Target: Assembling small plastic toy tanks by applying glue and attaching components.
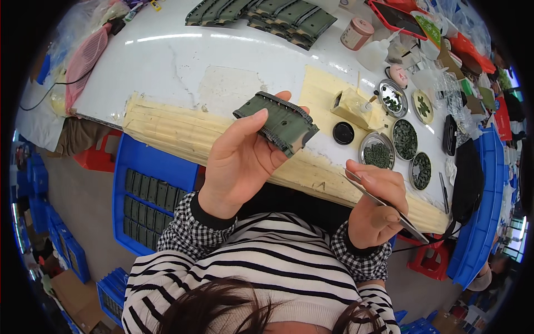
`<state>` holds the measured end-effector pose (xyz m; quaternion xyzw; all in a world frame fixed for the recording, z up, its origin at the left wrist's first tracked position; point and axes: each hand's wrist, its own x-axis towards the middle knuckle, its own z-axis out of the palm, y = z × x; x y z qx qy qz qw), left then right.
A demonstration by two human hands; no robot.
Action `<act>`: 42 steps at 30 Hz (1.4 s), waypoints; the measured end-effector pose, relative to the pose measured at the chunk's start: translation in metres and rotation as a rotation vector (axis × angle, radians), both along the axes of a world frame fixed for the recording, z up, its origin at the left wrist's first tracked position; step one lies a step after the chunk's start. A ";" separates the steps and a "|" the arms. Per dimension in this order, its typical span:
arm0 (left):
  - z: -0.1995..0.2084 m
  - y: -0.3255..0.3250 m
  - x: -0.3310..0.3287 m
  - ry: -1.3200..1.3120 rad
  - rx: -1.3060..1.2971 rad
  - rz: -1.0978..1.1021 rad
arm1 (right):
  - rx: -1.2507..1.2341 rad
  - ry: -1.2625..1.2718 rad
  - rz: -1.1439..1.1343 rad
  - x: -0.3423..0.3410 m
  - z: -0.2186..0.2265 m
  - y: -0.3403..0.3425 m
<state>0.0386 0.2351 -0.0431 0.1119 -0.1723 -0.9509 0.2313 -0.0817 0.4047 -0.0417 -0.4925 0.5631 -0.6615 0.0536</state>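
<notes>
Thumb (258, 118) and fingers (284, 95) of the left hand (233, 161) clasp a camouflage-green, curved, plastic-looking part (282, 122) by its edges; to their right, the right hand (378, 209) grasps a slim silver metal tool (410, 226). Steady edge pressure should keep the part's face uncovered.

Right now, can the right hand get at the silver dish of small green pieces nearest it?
Probably yes: the right hand, holding a thin metal tool, is near the uncovered silver dish, with nothing visibly in the way.
</notes>
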 end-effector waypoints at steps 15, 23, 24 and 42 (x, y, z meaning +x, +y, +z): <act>-0.006 0.005 -0.016 0.183 0.499 -0.150 | 0.021 0.273 0.129 0.011 0.012 0.003; -0.005 0.008 -0.018 0.155 0.534 -0.160 | 0.033 0.303 0.133 0.012 0.015 0.003; -0.005 0.008 -0.019 0.158 0.535 -0.167 | 0.037 0.306 0.132 0.012 0.016 0.003; -0.011 0.016 -0.023 0.159 0.142 -0.080 | 0.048 0.277 0.123 0.011 0.019 0.008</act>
